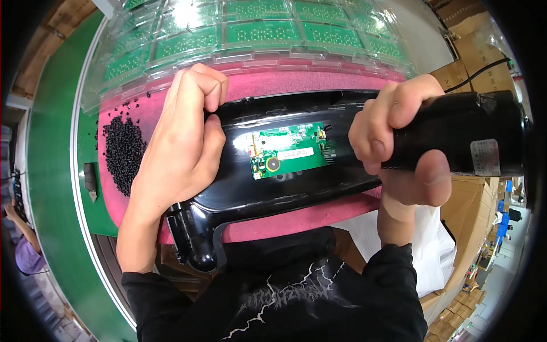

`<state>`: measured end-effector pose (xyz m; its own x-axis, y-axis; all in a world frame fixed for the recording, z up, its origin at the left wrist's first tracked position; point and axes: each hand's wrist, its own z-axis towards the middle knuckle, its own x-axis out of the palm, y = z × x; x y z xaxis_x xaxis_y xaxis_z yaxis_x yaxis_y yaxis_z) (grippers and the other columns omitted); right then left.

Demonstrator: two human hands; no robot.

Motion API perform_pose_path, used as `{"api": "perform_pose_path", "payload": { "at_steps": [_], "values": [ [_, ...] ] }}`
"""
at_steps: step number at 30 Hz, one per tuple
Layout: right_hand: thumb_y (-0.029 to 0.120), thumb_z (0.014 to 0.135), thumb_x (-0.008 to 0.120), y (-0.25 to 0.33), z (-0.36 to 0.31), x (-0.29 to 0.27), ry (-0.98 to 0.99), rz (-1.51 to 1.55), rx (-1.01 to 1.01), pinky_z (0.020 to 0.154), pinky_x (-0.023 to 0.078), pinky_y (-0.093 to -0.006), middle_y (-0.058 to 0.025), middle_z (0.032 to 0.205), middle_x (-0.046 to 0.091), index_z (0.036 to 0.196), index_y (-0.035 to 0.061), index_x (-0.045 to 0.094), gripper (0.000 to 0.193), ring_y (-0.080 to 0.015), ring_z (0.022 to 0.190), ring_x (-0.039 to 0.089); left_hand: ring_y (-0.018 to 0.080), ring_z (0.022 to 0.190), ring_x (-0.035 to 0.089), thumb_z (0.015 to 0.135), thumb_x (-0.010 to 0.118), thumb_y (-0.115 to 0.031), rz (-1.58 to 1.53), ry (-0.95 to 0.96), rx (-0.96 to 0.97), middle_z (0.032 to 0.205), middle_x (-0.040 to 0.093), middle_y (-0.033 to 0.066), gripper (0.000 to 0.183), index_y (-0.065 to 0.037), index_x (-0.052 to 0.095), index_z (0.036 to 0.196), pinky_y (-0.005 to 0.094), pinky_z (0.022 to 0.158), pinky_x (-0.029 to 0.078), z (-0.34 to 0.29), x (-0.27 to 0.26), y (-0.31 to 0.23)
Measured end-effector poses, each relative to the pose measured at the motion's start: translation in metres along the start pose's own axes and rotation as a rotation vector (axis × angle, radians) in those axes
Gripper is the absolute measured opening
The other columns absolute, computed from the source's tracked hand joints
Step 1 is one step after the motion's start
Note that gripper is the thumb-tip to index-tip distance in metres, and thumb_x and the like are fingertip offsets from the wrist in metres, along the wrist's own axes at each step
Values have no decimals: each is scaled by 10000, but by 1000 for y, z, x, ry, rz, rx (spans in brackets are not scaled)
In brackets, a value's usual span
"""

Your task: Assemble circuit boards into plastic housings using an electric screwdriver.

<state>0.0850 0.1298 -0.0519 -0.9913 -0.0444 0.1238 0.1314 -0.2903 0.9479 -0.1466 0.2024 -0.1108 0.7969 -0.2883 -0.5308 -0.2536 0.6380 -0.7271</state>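
Left hand [185, 139], fingers curled over glossy black plastic housing [233, 191] — cannot tell whether pinching. Right hand [399, 105] wraps fingers round black cylindrical tool [450, 128]. Green rectangular circuit board [293, 165] between both hands — best brace housing, keep tool square.

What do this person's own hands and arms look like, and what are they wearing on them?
The left hand and right hand are bare: no gloves, and no rings or watch can be seen. The black sleeves leave part of the forearms uncovered. They match the black shirt, whose front has a pale, jagged, lightning-like print.
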Motion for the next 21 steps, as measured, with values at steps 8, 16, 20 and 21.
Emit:
{"api": "perform_pose_path", "payload": {
  "at_steps": [8,16,20,21],
  "values": [
    [422,834,692,-6,2,-1,14,-33,-62,518,419,-259,-27,714,521,1016,48,471,472,-117,517,480,382,964,548,736,510,83,249,158,-125,969,541,184,310,23,510,1040,443,858,453,1,-12,1],
    [156,914,648,2,28,-57,-547,536,201,831,514,-404,-79,888,581,927,23,583,149,-176,841,571,416,866,606,794,586,-110,455,434,-159,900,589,205,182,19,587,922,496,757,500,-1,-15,-14],
    [121,923,609,17,-1,-73,-439,364,157,926,527,-455,-113,1078,558,1216,-55,516,354,-221,1040,584,405,868,606,830,584,-120,466,481,-100,901,592,191,172,21,590,928,488,740,499,0,-6,-21],
    [125,928,589,24,-14,-75,-413,317,162,969,513,-474,-136,1211,524,1315,-63,463,448,-234,1116,564,411,861,598,836,585,-123,488,522,-82,901,586,198,174,19,588,937,491,724,485,2,-6,-18]
  ]
}}
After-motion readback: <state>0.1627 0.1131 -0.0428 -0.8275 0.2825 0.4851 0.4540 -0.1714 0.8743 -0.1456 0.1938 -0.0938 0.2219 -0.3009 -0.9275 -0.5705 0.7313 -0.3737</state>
